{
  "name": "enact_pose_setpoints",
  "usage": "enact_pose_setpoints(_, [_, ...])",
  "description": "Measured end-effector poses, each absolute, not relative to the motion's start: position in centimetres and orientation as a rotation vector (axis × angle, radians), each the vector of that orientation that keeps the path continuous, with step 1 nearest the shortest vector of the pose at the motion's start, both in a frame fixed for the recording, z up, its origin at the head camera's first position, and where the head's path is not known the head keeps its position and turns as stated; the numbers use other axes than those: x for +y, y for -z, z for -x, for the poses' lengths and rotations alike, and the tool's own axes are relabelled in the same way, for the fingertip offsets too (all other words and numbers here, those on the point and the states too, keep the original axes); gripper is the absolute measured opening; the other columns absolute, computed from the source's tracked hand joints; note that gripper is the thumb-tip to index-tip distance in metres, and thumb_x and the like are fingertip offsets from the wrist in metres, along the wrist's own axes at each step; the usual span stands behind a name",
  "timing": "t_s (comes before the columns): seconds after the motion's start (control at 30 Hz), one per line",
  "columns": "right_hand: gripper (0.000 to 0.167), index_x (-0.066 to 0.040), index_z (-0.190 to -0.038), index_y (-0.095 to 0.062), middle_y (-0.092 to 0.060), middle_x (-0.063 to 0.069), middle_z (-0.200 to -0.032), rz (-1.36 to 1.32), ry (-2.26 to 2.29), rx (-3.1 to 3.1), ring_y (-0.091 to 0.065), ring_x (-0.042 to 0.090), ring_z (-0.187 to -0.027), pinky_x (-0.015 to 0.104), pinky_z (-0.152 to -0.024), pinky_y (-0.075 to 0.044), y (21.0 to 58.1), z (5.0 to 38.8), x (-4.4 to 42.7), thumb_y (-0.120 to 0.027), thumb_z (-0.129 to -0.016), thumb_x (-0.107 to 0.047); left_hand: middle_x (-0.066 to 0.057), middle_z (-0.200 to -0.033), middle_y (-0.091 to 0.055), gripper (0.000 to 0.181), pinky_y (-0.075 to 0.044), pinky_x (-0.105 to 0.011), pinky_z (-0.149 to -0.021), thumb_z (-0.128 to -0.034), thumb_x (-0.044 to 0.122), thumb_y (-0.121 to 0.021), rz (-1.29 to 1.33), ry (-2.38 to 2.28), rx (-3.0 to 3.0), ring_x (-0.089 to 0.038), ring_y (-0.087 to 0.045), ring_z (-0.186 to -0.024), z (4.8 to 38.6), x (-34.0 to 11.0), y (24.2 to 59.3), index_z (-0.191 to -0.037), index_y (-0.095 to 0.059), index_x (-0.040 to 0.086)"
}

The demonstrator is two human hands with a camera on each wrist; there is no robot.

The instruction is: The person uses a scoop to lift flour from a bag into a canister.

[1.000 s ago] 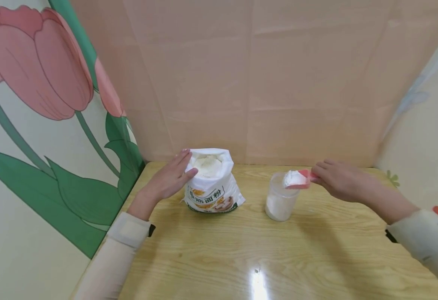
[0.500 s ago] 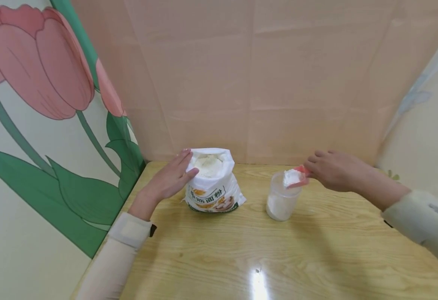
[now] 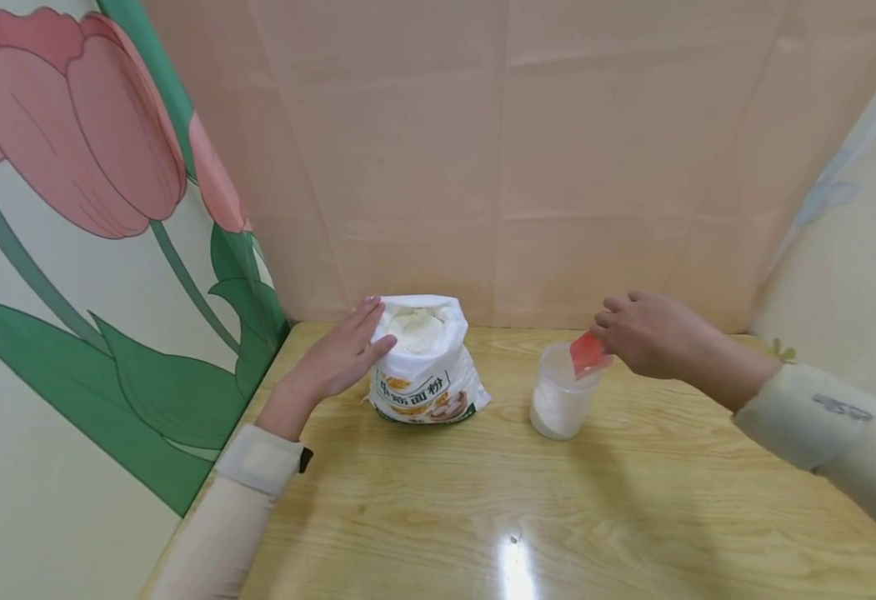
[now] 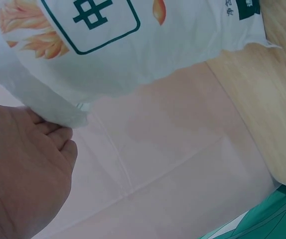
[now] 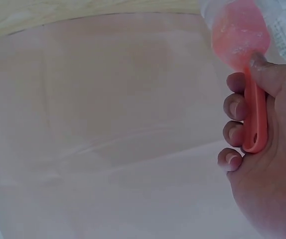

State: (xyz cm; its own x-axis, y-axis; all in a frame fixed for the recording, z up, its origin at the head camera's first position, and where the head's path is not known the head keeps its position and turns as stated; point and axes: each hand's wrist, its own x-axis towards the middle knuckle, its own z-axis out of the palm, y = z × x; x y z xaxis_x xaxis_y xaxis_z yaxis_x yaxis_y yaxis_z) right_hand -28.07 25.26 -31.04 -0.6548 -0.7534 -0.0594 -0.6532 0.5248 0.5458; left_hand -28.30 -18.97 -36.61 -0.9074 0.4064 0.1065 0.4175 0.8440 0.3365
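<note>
A white flour bag (image 3: 438,377) stands with its top folded open, full of pale flour (image 3: 417,331). My left hand (image 3: 338,357) rests against the bag's upper left side, fingers extended and thumb spread toward the front. In the left wrist view, the fingertips of that hand (image 4: 26,172) touch the bag's edge. My right hand (image 3: 651,337) grips a pink scoop (image 3: 589,355) by its handle, fingers curled round it in the right wrist view. The scoop is tipped steeply at the mouth of a clear plastic jar (image 3: 558,410), which holds white flour. The scoop's inside is hidden.
Bag and jar stand apart near the back of a wooden table (image 3: 438,508). A pink cloth (image 3: 407,167) hangs behind it. A tulip-painted wall (image 3: 70,275) borders the left, and a pale decorated wall (image 3: 850,292) the right.
My right hand has moved left and turned, tipping the scoop from level to steep over the jar. The white flour heaped in it is no longer visible. The left hand has stayed put.
</note>
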Motion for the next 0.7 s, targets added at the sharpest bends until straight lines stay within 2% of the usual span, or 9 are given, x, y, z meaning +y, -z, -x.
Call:
enact_pose_setpoints(0.2, [0.021, -0.008, -0.102, -0.070, -0.067, 0.003, -0.094, -1.218, 0.830, -2.520, -0.053, 0.025, -0.085, 0.038, -0.069, -0.047, 30.96, 27.94, 25.03, -0.076, -0.085, -0.020, -0.001, -0.171, 0.001, 0.085, -0.011, -0.043, -0.127, -0.1023, 0.069, -0.018, 0.666, 0.574, -2.988, -0.018, 0.003, -0.157, 28.23, -18.95, 36.56, -0.164, -0.009, 0.011])
enact_pose_setpoints(0.3, [0.022, -0.008, -0.104, -0.070, -0.068, 0.003, -0.096, -1.216, 0.847, -2.526, -0.054, 0.025, -0.086, 0.038, -0.069, -0.047, 30.86, 27.87, 24.98, -0.076, -0.086, -0.020, 0.000, -0.171, 0.002, 0.085, -0.010, -0.042, -0.127, -0.1019, 0.070, -0.017, 0.659, 0.580, -2.994, -0.015, 0.005, -0.157, 28.23, -18.95, 36.52, -0.164, -0.009, 0.012])
enact_pose_setpoints(0.7, [0.021, -0.006, -0.107, -0.071, -0.069, 0.004, -0.099, -1.199, 0.784, -2.578, -0.057, 0.026, -0.089, 0.039, -0.073, -0.049, 30.43, 27.42, 25.04, -0.071, -0.088, -0.015, 0.001, -0.171, 0.001, 0.086, -0.010, -0.043, -0.127, -0.1015, 0.071, -0.017, 0.664, 0.579, -2.990, -0.016, 0.004, -0.157, 28.32, -18.91, 36.62, -0.164, -0.009, 0.012])
